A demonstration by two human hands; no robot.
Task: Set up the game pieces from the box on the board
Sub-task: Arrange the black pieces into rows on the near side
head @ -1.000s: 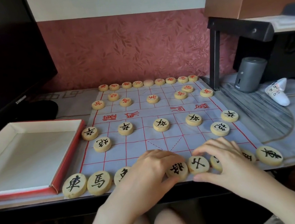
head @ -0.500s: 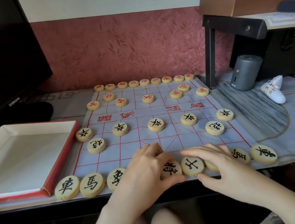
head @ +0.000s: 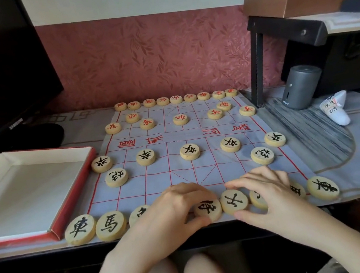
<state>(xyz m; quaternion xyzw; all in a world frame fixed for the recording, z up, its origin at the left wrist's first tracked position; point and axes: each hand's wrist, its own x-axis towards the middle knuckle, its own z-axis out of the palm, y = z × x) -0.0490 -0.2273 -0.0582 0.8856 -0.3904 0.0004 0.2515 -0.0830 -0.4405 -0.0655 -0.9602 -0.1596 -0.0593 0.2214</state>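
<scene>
Head view. Pieces (head: 190, 151): wooden discs, likely light, stiff, smooth; grasp by rim. Near row along board (head: 181, 179) front edge. Left hand (head: 174, 211) fingers pinch centre disc (head: 208, 209); right hand (head: 272, 194) fingers pinch next disc (head: 234, 201).

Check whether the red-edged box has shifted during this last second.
No. The box has its far right corner beside the leftmost black soldier piece, as before; only the camera shifted.

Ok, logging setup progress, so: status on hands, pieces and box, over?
Left hand pinches the centre round wooden black-lettered piece, near row. Right hand arched over neighbouring pieces, grip unclear. Red-edged cardboard box holds no pieces. Nothing in the way.
</scene>
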